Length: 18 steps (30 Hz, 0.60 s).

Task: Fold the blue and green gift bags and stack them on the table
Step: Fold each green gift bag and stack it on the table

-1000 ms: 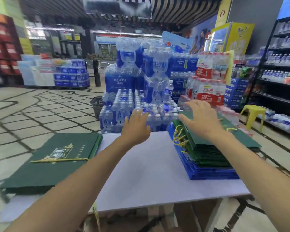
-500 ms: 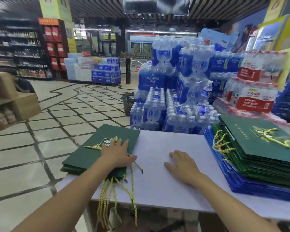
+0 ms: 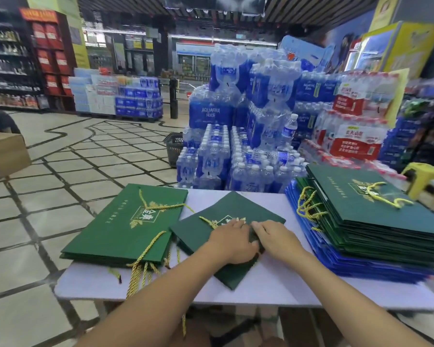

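Bright overhead light, blurred, warped edges

My left hand [image 3: 232, 242] and right hand [image 3: 277, 240] are covering most of the gold logo [image 3: 224, 219] on the green bag [image 3: 201, 236]. Whether my right fingers [image 3: 257, 226] are pinching a fold is unclear. The blue bags [image 3: 361, 266] are showing only edges under the green pile [image 3: 361, 209].

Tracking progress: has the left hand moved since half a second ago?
Yes. The left hand moved right along the table, off the left green pile onto a single green bag at its middle.
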{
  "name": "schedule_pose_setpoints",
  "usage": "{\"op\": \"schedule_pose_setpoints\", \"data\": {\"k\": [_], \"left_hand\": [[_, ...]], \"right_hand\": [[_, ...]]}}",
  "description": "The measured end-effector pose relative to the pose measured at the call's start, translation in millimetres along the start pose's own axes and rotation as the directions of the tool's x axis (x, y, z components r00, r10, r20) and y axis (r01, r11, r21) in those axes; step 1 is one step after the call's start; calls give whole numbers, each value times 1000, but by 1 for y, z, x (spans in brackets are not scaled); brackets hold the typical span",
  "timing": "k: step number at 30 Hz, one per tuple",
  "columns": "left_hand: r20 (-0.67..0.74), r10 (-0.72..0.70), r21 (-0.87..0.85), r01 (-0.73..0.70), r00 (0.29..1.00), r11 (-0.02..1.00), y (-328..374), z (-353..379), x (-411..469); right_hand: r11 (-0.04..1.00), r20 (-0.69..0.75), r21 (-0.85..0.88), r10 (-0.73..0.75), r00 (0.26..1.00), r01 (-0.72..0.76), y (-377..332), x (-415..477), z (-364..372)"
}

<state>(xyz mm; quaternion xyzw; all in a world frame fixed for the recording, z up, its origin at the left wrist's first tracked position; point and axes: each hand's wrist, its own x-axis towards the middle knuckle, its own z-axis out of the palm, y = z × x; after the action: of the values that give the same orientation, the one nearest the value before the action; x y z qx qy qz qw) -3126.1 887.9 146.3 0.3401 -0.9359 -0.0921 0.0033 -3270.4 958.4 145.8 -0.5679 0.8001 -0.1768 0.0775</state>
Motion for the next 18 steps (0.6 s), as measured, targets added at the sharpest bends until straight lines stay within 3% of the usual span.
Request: {"op": "schedule_pose_setpoints", "data": {"k": [5, 11, 15, 18], "left_hand": [[39, -23, 123, 18, 999, 992, -32, -19, 8], [14, 110, 204, -111, 994, 973, -32, -18, -13], [57, 192, 72, -196, 980, 978, -22, -5, -22], [42, 214, -101, -209, 976, 973, -35, -7, -23]], "right_hand": [[971, 94, -239, -1, 996, 23, 13, -9, -14], [918, 210, -396, 96, 973, -5, -5, 26, -24], [908, 203, -420, 86, 975, 7, -18, 56, -26], [937, 308, -348, 75, 948, 39, -18, 67, -28]]}}
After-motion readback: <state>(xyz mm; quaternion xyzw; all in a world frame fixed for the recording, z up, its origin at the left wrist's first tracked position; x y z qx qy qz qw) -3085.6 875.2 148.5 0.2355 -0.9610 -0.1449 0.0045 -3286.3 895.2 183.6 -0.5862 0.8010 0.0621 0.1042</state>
